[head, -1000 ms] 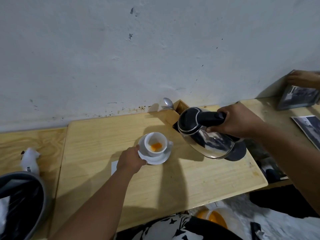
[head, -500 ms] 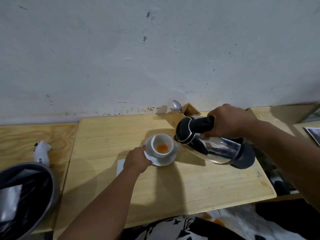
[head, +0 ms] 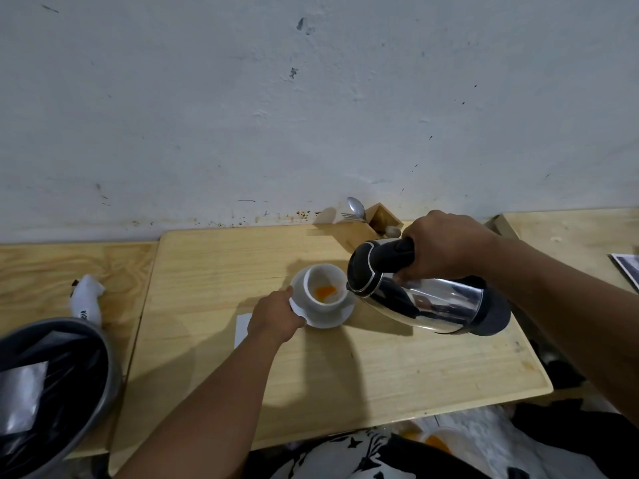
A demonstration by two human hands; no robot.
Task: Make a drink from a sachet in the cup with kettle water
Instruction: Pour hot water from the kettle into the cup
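A white cup [head: 323, 292] with orange powder at its bottom stands on a white saucer [head: 328, 319] in the middle of the wooden table [head: 380, 382]. My left hand [head: 275, 318] grips the saucer's left rim. My right hand [head: 446, 245] is closed around the black handle of a steel kettle [head: 425, 300]. The kettle is tilted far over, its black-lidded top touching or just above the cup's right rim. I cannot see any water flowing.
A wooden holder [head: 377, 223] with a spoon and fork stands at the wall behind the kettle. A white paper [head: 242, 328] lies under my left wrist. A white crumpled wrapper [head: 86, 300] and a grey bin [head: 52, 388] are at left. Prints lie at the far right.
The kettle has moved left toward the cup and tilted further, until its top reaches the rim. My left hand stays on the saucer.
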